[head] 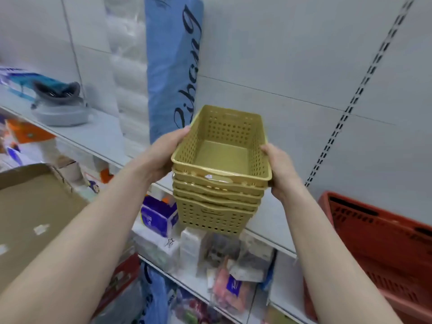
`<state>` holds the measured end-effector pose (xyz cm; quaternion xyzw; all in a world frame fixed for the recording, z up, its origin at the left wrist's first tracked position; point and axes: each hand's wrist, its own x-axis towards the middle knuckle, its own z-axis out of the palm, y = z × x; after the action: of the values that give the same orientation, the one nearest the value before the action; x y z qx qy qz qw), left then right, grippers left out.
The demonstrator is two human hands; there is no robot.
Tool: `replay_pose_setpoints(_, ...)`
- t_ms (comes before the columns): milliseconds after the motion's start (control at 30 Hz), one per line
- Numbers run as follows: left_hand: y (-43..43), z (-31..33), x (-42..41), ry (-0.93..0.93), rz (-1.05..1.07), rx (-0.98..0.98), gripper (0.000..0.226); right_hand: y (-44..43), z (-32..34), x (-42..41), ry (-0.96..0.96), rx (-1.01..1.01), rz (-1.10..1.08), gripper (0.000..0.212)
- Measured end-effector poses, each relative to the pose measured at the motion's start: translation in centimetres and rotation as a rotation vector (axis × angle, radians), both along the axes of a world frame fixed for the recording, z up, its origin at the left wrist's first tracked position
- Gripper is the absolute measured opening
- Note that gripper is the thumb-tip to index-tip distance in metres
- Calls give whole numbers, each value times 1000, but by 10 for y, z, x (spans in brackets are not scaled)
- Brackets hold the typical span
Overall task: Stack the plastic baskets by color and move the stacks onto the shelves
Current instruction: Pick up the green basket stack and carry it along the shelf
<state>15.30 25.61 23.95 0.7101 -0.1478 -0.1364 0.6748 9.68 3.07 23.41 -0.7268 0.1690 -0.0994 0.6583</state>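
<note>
While the left hand (163, 155) and right hand (281, 174) grip the stack of tan perforated plastic baskets (217, 183), fingers (267, 149) curled round its side rims, above the near edge of the white metal shelf (102, 134), it is best lowered level, left of the red plastic basket (378, 242).

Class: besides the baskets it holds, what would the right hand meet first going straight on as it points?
Likely the grey back panel above the shelf; nothing shows between it and the right hand gripping the basket stack. Depth is unclear.
</note>
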Motion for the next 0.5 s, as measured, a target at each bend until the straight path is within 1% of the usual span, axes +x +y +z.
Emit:
replay_pose_setpoints(100,-2,-11,20,-45,-37,18,43,-4,-7,28,55,45,-67,21)
replay_pose_setpoints(167,-3,-17,27,-142,16,60,47,-2,-8,44,77,50,-98,20)
replay_pose_setpoints(200,-3,-20,28,-216,73,107,55,0,-7,52,83,56,-108,20)
replay_pose_setpoints(267,-1,-28,29,-414,152,268,76,7,-6,66,69,74,-131,24)
replay_pose_setpoints(333,2,-40,31,-618,175,472,86,15,-4,78,35,76,-147,31)
replay_pose_setpoints(400,4,-49,43,-777,188,557,82,21,-4,87,4,45,-149,33)
replay_pose_setpoints(433,5,-51,49,-811,195,554,77,24,-3,91,-14,22,-150,33)
replay_pose_setpoints(500,8,-52,61,-805,198,538,69,26,-4,96,-49,-56,-156,37)
